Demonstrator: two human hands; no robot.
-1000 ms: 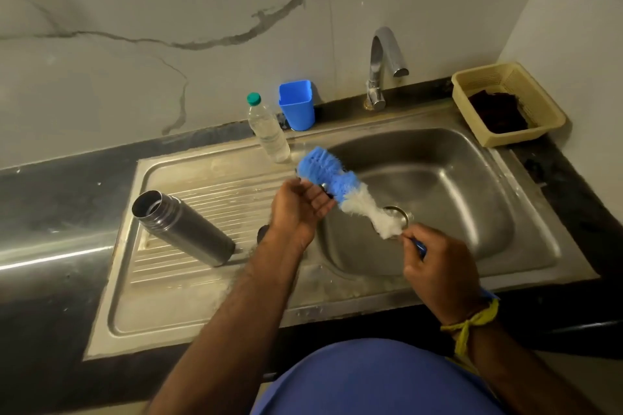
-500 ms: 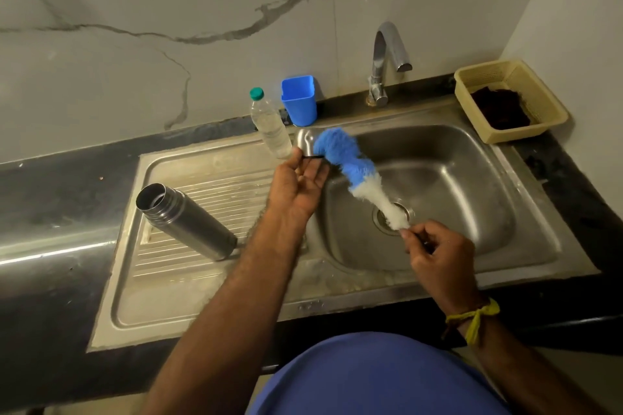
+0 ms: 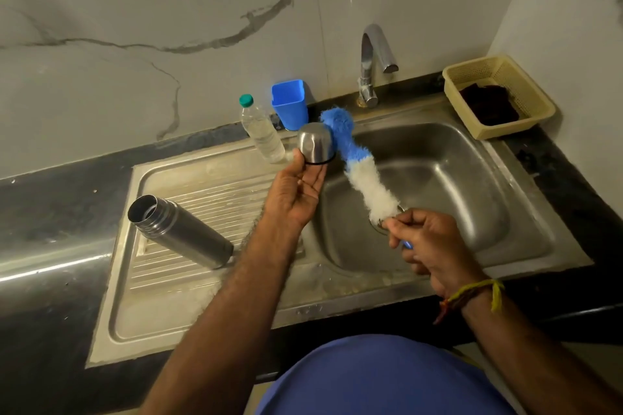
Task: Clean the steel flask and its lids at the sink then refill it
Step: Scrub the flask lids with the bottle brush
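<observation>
The steel flask (image 3: 180, 232) lies on its side on the ribbed drainboard, mouth open toward the back left. My left hand (image 3: 296, 189) holds the steel cup lid (image 3: 316, 147) by its fingertips at the sink's left rim, its closed end up. My right hand (image 3: 435, 246) grips the handle of a blue and white bottle brush (image 3: 357, 165), held over the basin. The blue bristle tip touches the lid's right side. No other lid can be made out.
The steel sink (image 3: 472, 178) has a tap (image 3: 372, 57) at the back, no water running. A clear plastic bottle (image 3: 262, 130) and a blue cup (image 3: 289, 103) stand behind the drainboard. A yellow basket (image 3: 539, 104) with a dark cloth sits at the back right.
My left hand has risen toward the back and turned, so the steel lid now shows at its fingertips. The brush swung with it, tip further back. The flask has not moved.
</observation>
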